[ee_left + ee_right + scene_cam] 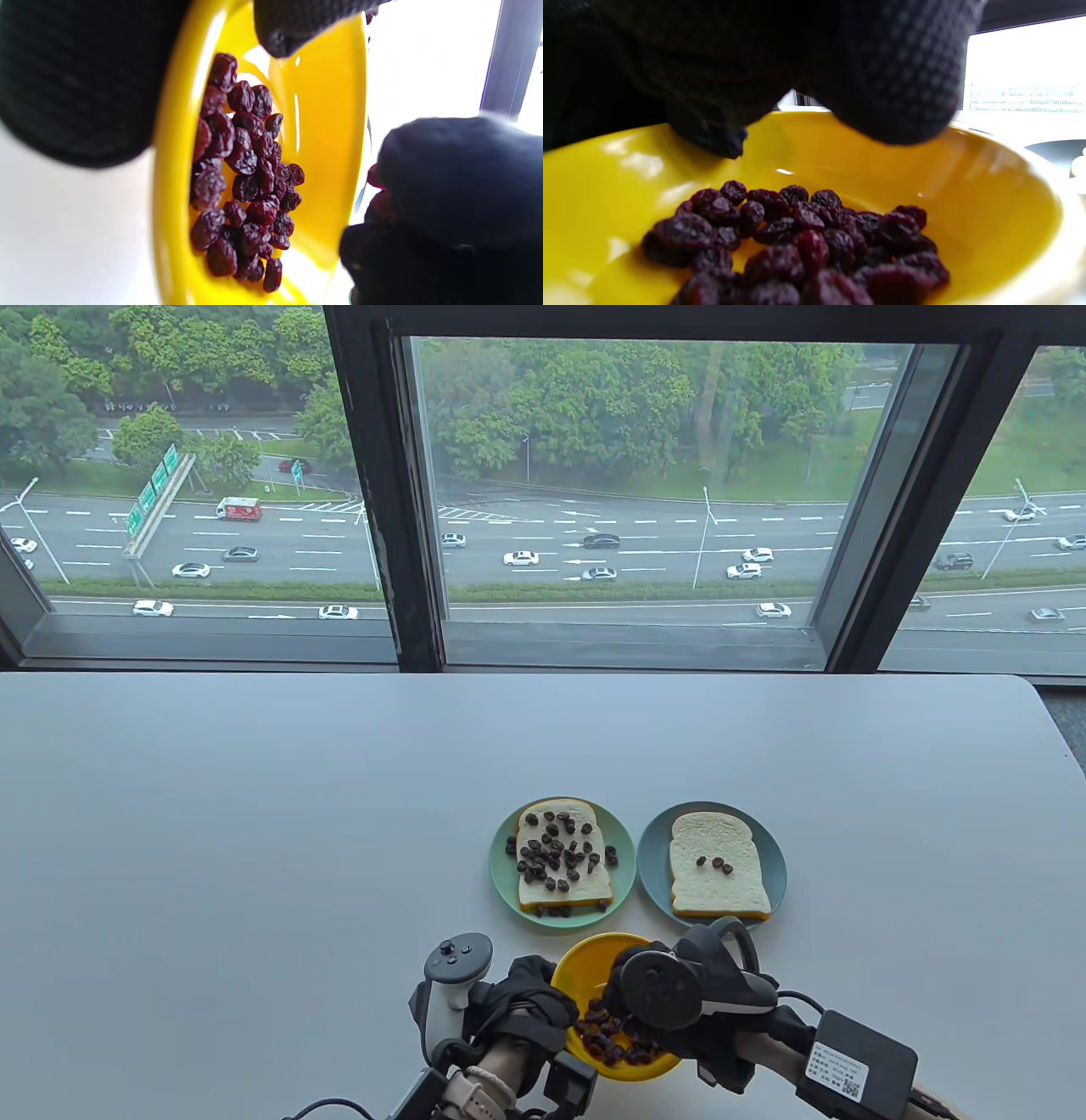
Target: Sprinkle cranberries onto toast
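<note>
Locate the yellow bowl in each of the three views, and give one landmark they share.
Table view: yellow bowl at bottom centre, nearer the camera than the two plates, between the left hand and right hand.
Left wrist view: fills the centre, seen on its side, rim running top to bottom.
Right wrist view: fills the lower frame, under the gloved fingers.
Shared landmark: the pile of cranberries inside the bowl.
</note>
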Demonstrator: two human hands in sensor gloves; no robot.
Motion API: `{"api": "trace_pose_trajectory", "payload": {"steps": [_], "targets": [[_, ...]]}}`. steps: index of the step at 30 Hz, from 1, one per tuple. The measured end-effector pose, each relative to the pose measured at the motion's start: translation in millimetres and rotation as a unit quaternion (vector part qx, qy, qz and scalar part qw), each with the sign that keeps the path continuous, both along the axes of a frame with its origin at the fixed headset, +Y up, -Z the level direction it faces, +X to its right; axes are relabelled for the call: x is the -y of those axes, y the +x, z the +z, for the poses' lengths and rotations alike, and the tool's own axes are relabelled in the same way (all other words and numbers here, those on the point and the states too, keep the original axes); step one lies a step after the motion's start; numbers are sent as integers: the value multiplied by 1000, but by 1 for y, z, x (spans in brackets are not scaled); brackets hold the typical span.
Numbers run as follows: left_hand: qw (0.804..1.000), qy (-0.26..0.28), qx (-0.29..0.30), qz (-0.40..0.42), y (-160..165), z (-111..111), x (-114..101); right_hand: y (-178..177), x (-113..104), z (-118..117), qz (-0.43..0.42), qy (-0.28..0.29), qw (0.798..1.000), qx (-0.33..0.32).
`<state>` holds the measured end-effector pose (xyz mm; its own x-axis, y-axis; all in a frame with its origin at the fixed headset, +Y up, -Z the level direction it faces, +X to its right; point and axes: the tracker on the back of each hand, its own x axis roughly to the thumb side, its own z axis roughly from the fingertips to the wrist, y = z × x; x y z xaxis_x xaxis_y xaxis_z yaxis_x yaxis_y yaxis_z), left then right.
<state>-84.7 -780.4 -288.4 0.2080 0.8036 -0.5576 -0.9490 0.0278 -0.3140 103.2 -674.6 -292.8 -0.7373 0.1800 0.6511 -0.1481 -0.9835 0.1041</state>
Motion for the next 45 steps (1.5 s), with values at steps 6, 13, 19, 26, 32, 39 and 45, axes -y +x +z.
{"api": "trace_pose_trajectory", "payload": {"steps": [6, 13, 19, 26, 32, 39, 45], "targets": [[1000, -1, 24, 14, 6, 0, 1, 15, -27, -18, -47, -15, 997, 52], [999, -1, 37, 21, 8, -1, 1, 37, -36, -98, -37, 13, 982, 183], [999, -5, 45, 19, 5, -2, 3, 46, 12, -174, 44, 1, 965, 259], [999, -8, 42, 23, 3, -5, 4, 52, 52, -211, 130, -1, 948, 291], [999, -7, 42, 19, 4, -5, 4, 61, 63, -214, 149, -8, 936, 319], [999, -5, 46, 18, 5, -5, 5, 81, 63, -211, 117, -37, 928, 351], [999, -6, 45, 16, 5, -4, 5, 99, 53, -203, 99, -70, 928, 352]]}}
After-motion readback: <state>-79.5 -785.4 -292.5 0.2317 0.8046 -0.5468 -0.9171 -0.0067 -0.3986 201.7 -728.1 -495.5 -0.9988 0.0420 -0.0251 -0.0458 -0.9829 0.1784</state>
